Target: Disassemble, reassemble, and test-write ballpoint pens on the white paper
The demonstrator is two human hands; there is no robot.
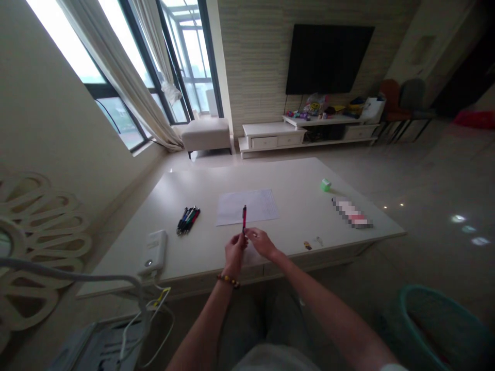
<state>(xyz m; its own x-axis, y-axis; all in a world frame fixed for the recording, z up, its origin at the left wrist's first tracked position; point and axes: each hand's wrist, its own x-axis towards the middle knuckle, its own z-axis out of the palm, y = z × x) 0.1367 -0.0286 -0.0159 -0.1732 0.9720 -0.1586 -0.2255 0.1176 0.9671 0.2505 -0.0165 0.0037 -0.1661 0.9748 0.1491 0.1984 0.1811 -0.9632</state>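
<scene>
A red and black pen (244, 214) stands nearly upright, its top end pointing away from me over a white sheet of paper (228, 208). Wrapped around its lower end are the fingers of my left hand (235, 251), with a beaded bracelet at the wrist. My right hand (262, 242) comes in from the right, thumb and finger pinched together at the pen's lower end; the exact contact is small and partly hidden. Left of the paper, several pens (188, 220) lie side by side in a bunch on the white table (193, 185).
A white power device (155, 251) with cables stands at the table's left edge. To the right are a green-and-white small container (326, 185), a blurred-out long item (351, 212) and small trinkets (307, 246). A teal bin (406, 309) stands on the floor at lower right.
</scene>
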